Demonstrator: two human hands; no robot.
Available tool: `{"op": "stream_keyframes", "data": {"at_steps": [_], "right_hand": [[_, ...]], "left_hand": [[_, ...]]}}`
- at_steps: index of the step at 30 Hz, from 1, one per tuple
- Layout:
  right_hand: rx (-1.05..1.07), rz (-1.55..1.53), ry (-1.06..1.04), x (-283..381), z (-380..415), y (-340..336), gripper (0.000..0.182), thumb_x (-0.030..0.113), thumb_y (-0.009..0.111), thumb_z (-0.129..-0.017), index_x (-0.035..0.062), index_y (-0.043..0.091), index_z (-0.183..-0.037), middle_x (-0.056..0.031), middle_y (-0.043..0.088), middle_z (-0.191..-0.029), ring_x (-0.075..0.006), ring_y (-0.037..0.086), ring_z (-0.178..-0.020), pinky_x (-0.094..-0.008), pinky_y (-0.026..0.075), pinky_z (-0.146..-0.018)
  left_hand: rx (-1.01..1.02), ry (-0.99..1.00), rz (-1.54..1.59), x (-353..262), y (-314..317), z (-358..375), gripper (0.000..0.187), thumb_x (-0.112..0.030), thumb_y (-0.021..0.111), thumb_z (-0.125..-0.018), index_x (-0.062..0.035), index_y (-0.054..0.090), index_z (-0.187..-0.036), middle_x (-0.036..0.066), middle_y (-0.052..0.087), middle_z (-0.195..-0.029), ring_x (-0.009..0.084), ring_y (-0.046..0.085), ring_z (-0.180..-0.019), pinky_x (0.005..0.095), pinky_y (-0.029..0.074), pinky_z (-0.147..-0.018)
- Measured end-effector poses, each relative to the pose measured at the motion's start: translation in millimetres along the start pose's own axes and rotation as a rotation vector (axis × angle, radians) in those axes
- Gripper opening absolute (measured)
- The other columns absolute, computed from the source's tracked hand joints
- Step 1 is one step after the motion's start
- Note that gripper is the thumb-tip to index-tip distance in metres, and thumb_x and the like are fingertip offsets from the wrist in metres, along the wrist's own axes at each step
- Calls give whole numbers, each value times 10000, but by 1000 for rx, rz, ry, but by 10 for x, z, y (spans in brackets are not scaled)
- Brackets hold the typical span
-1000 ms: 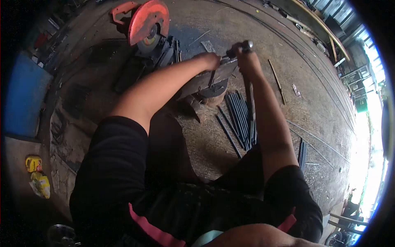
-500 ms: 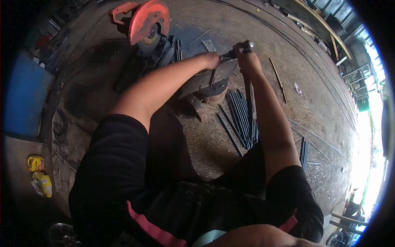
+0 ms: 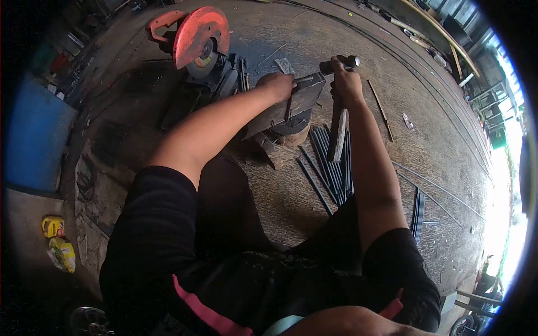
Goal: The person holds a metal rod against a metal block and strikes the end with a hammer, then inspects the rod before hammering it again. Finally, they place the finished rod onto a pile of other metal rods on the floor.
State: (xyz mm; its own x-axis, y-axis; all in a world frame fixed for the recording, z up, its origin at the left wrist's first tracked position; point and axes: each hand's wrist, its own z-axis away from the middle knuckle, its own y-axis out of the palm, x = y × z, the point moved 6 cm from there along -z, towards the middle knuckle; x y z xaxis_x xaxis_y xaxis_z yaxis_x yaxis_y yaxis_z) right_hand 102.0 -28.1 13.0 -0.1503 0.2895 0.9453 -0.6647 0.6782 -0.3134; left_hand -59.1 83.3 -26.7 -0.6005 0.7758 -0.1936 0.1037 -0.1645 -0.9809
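Note:
My right hand is wrapped round a hammer close to its head, and the wooden handle hangs down below the hand. My left hand is closed on a short dark metal rod that lies along the top edge of a metal plate. The plate sits tilted on a round wooden block. A small gap parts the hammer head from the plate's right corner.
A red cut-off saw stands at the upper left. Several dark rods lie on the floor below the block, and another bundle lies at the right. A thin stick lies beyond my right arm.
The hammer and my right hand have moved slightly right, away from my left hand. The handle now hangs more clear of my forearm, and more of the rod and plate edge shows.

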Motion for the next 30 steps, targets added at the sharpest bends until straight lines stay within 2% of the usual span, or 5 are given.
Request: {"op": "stream_keyframes", "data": {"at_steps": [9,13,21,23,30], "right_hand": [[-73,-11,-318,970,478,-200,456,470,573,-868,44,659,-1007,-142,646,-727,-241,659,-627,-351,501,-583],[-217,71,-541,861,296,-154,372,382,617,-847,50,661,-1011,-203,683,-938,-340,656,-958,-421,503,-811],[54,366,-194,20,-78,87,484,481,568,-837,109,628,-1141,-215,641,-1100,-373,585,-1093,-420,449,-923],[-178,200,-358,261,-118,-111,500,484,562,-864,-3,614,-964,-108,619,-663,-195,628,-548,-328,498,-504],[-254,12,-521,832,253,-296,504,523,533,-908,33,601,-1006,-43,554,-608,-123,546,-486,-293,446,-440]], "left_hand": [[-206,153,12,27,6,30,331,-352,526,-916,-99,582,-1123,196,661,-870,390,641,-835,492,506,-713],[-211,177,-16,-11,-22,41,299,-320,548,-896,-108,597,-1102,199,660,-847,394,645,-810,492,509,-678],[-217,103,-55,141,17,-6,220,-257,517,-905,-91,596,-1027,208,658,-859,404,643,-833,506,501,-686],[-296,203,-78,93,80,-16,219,-265,498,-924,-63,563,-976,207,652,-842,407,640,-809,520,492,-670],[-188,154,-25,-107,-88,104,258,-295,482,-934,-42,532,-940,220,646,-840,410,635,-818,526,480,-705]]}}
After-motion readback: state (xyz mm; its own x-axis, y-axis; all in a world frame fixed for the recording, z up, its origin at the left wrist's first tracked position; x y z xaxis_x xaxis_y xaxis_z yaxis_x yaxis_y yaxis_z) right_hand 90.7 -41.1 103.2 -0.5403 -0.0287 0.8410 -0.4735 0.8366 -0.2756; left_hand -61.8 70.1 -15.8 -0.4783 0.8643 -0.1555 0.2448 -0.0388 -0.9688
